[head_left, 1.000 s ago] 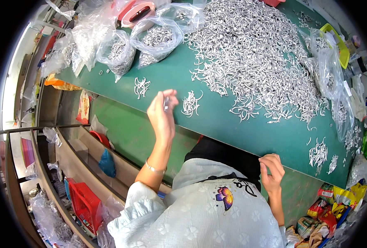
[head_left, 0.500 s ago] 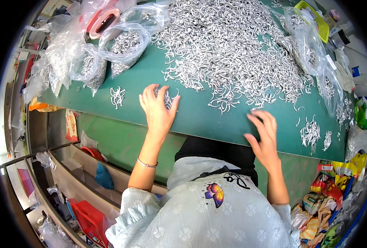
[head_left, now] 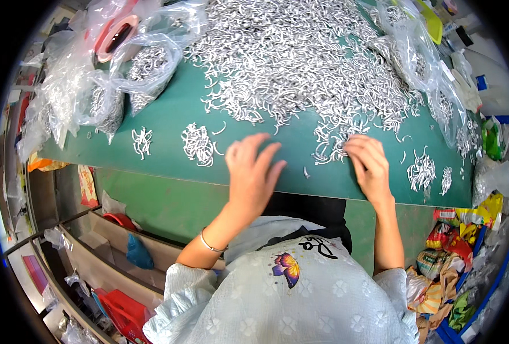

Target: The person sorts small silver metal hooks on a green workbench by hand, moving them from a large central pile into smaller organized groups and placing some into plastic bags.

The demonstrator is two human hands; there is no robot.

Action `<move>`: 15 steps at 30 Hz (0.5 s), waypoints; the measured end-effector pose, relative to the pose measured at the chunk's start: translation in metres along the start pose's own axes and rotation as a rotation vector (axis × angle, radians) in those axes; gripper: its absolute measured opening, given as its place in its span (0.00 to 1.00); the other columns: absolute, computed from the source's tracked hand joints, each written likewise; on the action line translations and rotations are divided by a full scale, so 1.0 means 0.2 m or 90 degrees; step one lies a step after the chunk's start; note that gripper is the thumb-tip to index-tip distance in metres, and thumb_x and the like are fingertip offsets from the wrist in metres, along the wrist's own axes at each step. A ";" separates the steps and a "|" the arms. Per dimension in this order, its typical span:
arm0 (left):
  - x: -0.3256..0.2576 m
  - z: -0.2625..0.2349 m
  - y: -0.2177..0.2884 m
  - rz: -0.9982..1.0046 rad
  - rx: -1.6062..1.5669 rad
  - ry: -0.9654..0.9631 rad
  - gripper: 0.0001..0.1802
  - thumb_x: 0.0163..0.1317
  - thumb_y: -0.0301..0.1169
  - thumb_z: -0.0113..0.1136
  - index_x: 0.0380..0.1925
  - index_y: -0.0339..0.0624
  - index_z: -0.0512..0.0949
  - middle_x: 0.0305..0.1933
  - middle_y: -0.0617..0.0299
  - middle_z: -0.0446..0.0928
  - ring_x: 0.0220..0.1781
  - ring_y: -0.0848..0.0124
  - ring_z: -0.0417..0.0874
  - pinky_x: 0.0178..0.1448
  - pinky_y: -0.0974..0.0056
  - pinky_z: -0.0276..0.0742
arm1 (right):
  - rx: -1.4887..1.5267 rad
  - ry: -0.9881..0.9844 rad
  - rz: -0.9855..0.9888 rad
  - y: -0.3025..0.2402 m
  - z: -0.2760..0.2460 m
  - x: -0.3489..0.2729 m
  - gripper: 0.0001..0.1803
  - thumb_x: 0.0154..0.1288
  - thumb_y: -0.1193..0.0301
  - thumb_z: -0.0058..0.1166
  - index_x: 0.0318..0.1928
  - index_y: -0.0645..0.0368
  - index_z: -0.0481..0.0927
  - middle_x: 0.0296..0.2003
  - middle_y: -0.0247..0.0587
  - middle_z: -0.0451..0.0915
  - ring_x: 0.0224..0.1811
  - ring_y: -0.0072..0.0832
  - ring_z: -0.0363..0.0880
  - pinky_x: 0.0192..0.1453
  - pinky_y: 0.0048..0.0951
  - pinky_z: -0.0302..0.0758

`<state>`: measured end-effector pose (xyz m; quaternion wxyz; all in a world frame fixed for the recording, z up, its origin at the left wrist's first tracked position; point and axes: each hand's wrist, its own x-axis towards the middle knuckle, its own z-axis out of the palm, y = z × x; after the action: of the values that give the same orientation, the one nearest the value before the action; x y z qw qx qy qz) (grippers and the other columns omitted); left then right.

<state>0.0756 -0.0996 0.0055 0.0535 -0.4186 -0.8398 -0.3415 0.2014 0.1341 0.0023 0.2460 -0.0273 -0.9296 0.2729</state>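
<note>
A large heap of small curved silvery metal pieces covers the far middle of the green table. My right hand is at the heap's near edge, its fingers bent together and closed on a few pieces; the fingertips partly cover what they hold. My left hand hovers over the near side of the table, open, fingers apart, with nothing seen in it. To its left is a small pile of the same pieces, with a smaller pile farther left. Two more small piles lie at the right.
Clear plastic bags of pieces stand at the far left, beside a pink container. Another bag leans at the right, near a yellow-green tray. Wooden compartments lie below left, coloured packages below right.
My left hand has moved right, off the pile it covered, which now shows whole. My right hand has gone to the heap's edge and its fingers have closed in. The whole view has shifted slightly.
</note>
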 end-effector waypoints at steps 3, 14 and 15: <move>-0.01 0.09 0.10 0.047 -0.098 -0.083 0.22 0.52 0.26 0.69 0.49 0.43 0.78 0.53 0.57 0.73 0.53 0.58 0.74 0.57 0.55 0.64 | -0.117 0.070 0.115 0.01 -0.03 0.00 0.10 0.54 0.82 0.61 0.39 0.62 0.82 0.41 0.41 0.80 0.47 0.39 0.76 0.51 0.36 0.70; 0.07 0.20 0.07 -0.002 -0.167 -0.089 0.18 0.55 0.21 0.64 0.47 0.40 0.76 0.49 0.55 0.72 0.44 0.59 0.74 0.50 0.55 0.68 | -0.029 0.052 0.174 0.04 -0.03 -0.03 0.09 0.58 0.83 0.57 0.40 0.62 0.79 0.39 0.45 0.78 0.41 0.41 0.77 0.48 0.37 0.71; 0.08 0.20 0.07 -0.026 -0.185 -0.078 0.19 0.55 0.21 0.63 0.48 0.39 0.76 0.50 0.54 0.72 0.45 0.58 0.74 0.51 0.54 0.68 | 0.008 0.081 0.257 0.06 -0.04 -0.04 0.09 0.58 0.84 0.56 0.40 0.63 0.79 0.38 0.45 0.78 0.41 0.41 0.77 0.50 0.39 0.71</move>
<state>0.0835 -0.0579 -0.0113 -0.0658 -0.4244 -0.7917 -0.4344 0.2106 0.1458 -0.0012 0.2451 -0.2287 -0.8861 0.3203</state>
